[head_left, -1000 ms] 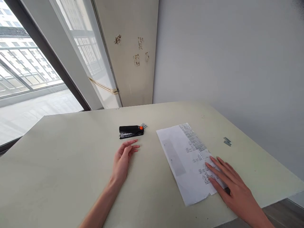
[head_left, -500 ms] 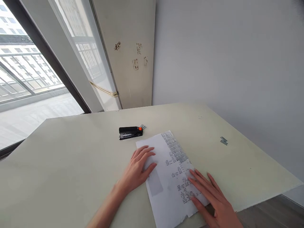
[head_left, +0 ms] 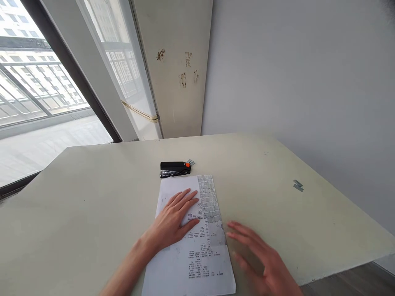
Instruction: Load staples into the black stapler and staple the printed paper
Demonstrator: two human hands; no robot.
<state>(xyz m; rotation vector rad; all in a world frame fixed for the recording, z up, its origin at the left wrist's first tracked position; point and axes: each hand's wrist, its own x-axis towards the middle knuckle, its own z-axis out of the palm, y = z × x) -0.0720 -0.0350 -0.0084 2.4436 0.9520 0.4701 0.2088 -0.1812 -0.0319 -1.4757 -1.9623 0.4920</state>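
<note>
A printed paper (head_left: 173, 263), possibly several sheets, lies on the pale table (head_left: 108, 205), its right edge lined with rows of staples (head_left: 209, 199) toward the top. Flat on its upper middle rests my left hand (head_left: 173, 218), fingers stretched out. My right hand (head_left: 259, 259), blurred by motion, hovers just right of the paper's right edge with fingers apart and nothing in them. Just beyond the paper's top edge is a black stapler (head_left: 174, 169) with an orange button.
Grey staple strips (head_left: 298, 185) lie at the right of the table, and more strips (head_left: 191, 162) sit by the stapler's right end. A grey wall (head_left: 302, 82) borders the right side. A glass window (head_left: 40, 94) is at the left, and a stained beige panel (head_left: 175, 102) stands behind.
The paper has turned to lie straighter and shifted left, under my left hand. My right hand has come off the paper and moved to its right side. The view has shifted slightly.
</note>
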